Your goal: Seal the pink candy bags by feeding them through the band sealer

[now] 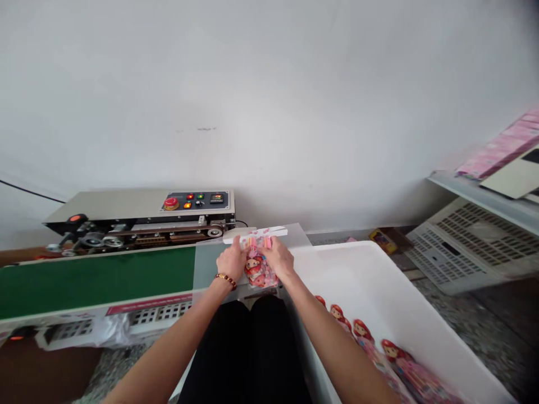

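Between my hands lies a clear packet (260, 276) with a red-haired cartoon figure and pink and yellow pieces, its white top strip toward the wall. My left hand (231, 260), with a beaded bracelet at the wrist, grips the packet's left edge. On its right edge, my right hand (279, 258) is closed with the thumb over the front. Beneath the packet is a translucent sheet (204, 269) at the end of a green conveyor belt (101, 276). A sealing machine (138, 207) with lit buttons stands behind the belt.
A deep white tub (357, 266) at the right holds several similar packets (415, 373). Farther right are a shelf (484, 191) with pink boxes (505, 143) and a pale plastic crate (467, 241). A wall rises behind the machine.
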The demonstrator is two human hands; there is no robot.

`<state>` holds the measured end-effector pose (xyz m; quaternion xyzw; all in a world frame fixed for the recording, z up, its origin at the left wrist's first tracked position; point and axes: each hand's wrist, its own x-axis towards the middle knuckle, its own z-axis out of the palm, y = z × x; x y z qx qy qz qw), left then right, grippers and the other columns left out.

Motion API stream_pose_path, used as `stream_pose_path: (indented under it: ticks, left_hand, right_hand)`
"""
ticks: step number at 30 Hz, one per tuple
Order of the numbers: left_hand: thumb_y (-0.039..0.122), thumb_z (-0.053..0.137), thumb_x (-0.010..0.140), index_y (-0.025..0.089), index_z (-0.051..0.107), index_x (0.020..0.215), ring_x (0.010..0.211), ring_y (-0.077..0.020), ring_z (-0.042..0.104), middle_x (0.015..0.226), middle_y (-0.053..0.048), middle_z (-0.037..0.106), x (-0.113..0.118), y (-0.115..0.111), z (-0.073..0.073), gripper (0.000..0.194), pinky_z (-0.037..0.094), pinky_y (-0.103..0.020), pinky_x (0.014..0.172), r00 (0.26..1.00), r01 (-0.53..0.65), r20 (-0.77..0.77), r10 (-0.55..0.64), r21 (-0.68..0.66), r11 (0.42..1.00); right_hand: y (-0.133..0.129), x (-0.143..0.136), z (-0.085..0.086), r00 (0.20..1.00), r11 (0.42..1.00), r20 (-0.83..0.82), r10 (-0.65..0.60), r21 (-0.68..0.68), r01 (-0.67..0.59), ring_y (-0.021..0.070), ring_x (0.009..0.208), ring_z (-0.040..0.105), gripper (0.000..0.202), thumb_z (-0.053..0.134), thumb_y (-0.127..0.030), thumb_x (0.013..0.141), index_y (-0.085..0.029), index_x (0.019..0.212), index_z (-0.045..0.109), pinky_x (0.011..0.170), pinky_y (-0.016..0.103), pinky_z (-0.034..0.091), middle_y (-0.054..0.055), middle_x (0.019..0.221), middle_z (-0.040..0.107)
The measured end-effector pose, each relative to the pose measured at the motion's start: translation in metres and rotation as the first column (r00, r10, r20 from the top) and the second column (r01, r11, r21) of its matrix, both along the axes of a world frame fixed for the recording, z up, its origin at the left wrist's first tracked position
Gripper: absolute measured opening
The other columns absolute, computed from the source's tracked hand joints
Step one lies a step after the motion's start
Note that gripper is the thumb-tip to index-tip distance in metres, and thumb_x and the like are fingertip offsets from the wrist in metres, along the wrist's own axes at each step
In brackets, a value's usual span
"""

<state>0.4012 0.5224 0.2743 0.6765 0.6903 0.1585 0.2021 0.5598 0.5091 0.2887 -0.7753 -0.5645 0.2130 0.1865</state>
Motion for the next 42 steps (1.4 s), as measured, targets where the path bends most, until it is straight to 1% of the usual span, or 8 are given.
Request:
stream_pose_path:
  ticks: [3, 5, 9, 12, 14, 18, 24, 42]
  left_hand:
    - [0.036, 0.050, 0.099, 0.014, 0.046, 0.146, 0.117, -0.0355, 0.062, 0.130, -0.021, 0.064, -0.004, -0.004, -0.009, 0.052, 0.053, -0.044, 0.087, 0.990, 0.110, -0.114, -0.087, 0.216, 0.970]
    - [0.030, 0.047, 0.100, 0.015, 0.053, 0.141, 0.125, -0.0327, 0.058, 0.138, -0.018, 0.060, -0.008, -0.006, -0.017, 0.044, 0.050, -0.045, 0.098, 0.960, 0.272, -0.161, -0.229, 0.342, 0.899]
    - [0.030, 0.042, 0.103, 0.020, 0.060, 0.134, 0.135, -0.0283, 0.053, 0.144, -0.012, 0.060, -0.019, -0.007, -0.031, 0.037, 0.042, -0.048, 0.112, 0.871, 0.491, -0.227, -0.435, 0.402, 0.773]
    - [0.029, 0.041, 0.103, 0.019, 0.061, 0.133, 0.137, -0.0291, 0.052, 0.144, -0.013, 0.060, -0.032, -0.005, -0.037, 0.037, 0.036, -0.052, 0.118, 0.881, 0.472, -0.254, -0.399, 0.401, 0.785]
    - [0.028, 0.042, 0.102, 0.019, 0.062, 0.132, 0.137, -0.0304, 0.051, 0.143, -0.013, 0.061, -0.042, -0.004, -0.038, 0.037, 0.033, -0.053, 0.120, 0.885, 0.461, -0.264, -0.382, 0.394, 0.795]
    - [0.031, 0.043, 0.101, 0.018, 0.062, 0.131, 0.138, -0.0311, 0.050, 0.143, -0.014, 0.060, -0.055, 0.002, -0.040, 0.037, 0.034, -0.056, 0.120, 0.890, 0.454, -0.233, -0.391, 0.394, 0.799]
    - [0.024, 0.034, 0.102, 0.014, 0.057, 0.136, 0.140, -0.0267, 0.050, 0.146, -0.016, 0.057, -0.057, 0.009, -0.042, 0.042, 0.032, -0.053, 0.123, 0.852, 0.524, -0.200, -0.485, 0.357, 0.773]
    - [0.029, 0.031, 0.104, 0.014, 0.053, 0.140, 0.142, -0.0246, 0.048, 0.147, -0.017, 0.055, -0.101, 0.010, -0.041, 0.045, 0.031, -0.052, 0.123, 0.860, 0.510, -0.165, -0.484, 0.342, 0.789]
  right_hand:
    - [0.000, -0.002, 0.002, 0.982, 0.999, 0.191, 0.000, 0.038, -0.008, 0.0346, 0.122, 0.059, 0.060, 0.069, -0.046, 0.088, -0.019, 0.138, 0.053, 0.094, 0.042, 0.048, 0.020, 0.136, 0.058]
    - [-0.003, -0.001, 0.001, 0.969, 0.997, 0.248, -0.003, 0.077, -0.017, 0.0379, 0.125, 0.055, 0.076, 0.072, -0.046, 0.086, -0.014, 0.149, 0.043, 0.098, 0.047, 0.046, 0.024, 0.143, 0.051]
    - [-0.013, 0.002, -0.006, 0.928, 0.965, 0.347, 0.135, 0.167, -0.203, 0.0384, 0.138, 0.044, 0.064, 0.059, -0.041, 0.097, -0.017, 0.153, 0.041, 0.106, 0.053, 0.040, 0.022, 0.156, 0.041]
    - [-0.022, 0.003, -0.011, 0.843, 0.888, 0.399, 0.361, 0.129, -0.442, 0.0342, 0.147, 0.032, 0.051, 0.051, -0.033, 0.101, -0.023, 0.150, 0.047, 0.114, 0.058, 0.032, 0.014, 0.158, 0.041]
    - [-0.026, 0.003, -0.012, 0.815, 0.866, 0.377, 0.440, 0.062, -0.496, 0.0334, 0.147, 0.033, 0.045, 0.050, -0.032, 0.102, -0.026, 0.147, 0.051, 0.115, 0.063, 0.028, 0.011, 0.157, 0.045]
    - [-0.026, 0.001, -0.012, 0.816, 0.870, 0.376, 0.439, 0.051, -0.491, 0.0358, 0.146, 0.034, 0.041, 0.052, -0.032, 0.102, -0.026, 0.142, 0.056, 0.115, 0.072, 0.021, 0.010, 0.156, 0.046]
    - [-0.023, -0.006, -0.021, 0.734, 0.770, 0.417, 0.536, 0.115, -0.628, 0.0336, 0.147, 0.034, 0.038, 0.053, -0.032, 0.103, -0.022, 0.138, 0.059, 0.118, 0.070, 0.015, 0.012, 0.153, 0.050]
    - [-0.030, -0.018, -0.025, 0.671, 0.685, 0.445, 0.594, 0.159, -0.711, 0.0341, 0.144, 0.038, 0.039, 0.047, -0.024, 0.103, -0.023, 0.140, 0.059, 0.119, 0.067, 0.014, 0.010, 0.149, 0.055]
